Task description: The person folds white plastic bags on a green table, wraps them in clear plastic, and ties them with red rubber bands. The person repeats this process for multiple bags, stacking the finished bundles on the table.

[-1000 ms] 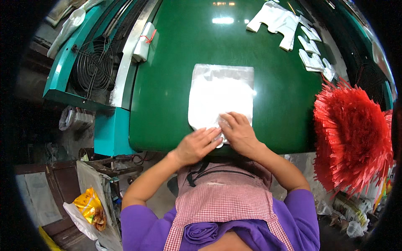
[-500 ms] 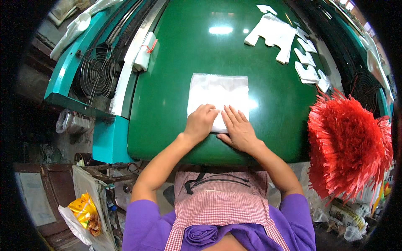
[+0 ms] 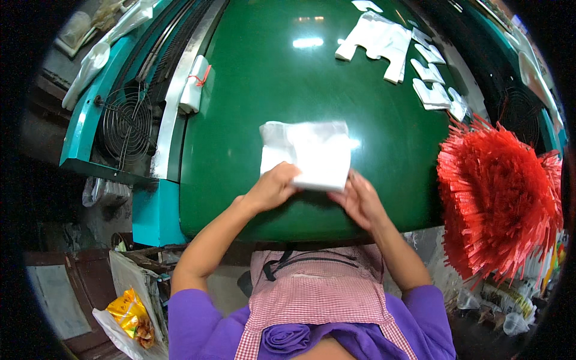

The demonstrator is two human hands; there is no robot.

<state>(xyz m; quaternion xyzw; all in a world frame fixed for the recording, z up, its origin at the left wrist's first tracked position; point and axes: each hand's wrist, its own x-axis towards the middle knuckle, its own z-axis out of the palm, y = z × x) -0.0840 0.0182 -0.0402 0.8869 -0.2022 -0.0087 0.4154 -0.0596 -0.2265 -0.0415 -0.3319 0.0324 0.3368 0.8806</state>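
Observation:
A folded stack of white plastic bags (image 3: 309,159) is on the near middle of the green tabletop, its near edge lifted a little. My left hand (image 3: 275,187) is closed on the near left part, thumb on top and fingers beneath. At the near right corner, my right hand (image 3: 360,201) grips the edge, its palm turned inward and some fingertips behind the stack. Both hands are slightly blurred.
On the green table (image 3: 252,72), white cut-out bags (image 3: 381,39) and smaller white pieces (image 3: 431,93) lie far right. A white roll tied with red string (image 3: 195,87) rests along the left rail. A red plastic-strip bundle (image 3: 498,198) hangs at the right; wire fan guards flank the table.
Both hands have gone from pressing flat on the stack to holding its near edge. The stack's near edge has risen, and the right hand has turned and moved to its corner.

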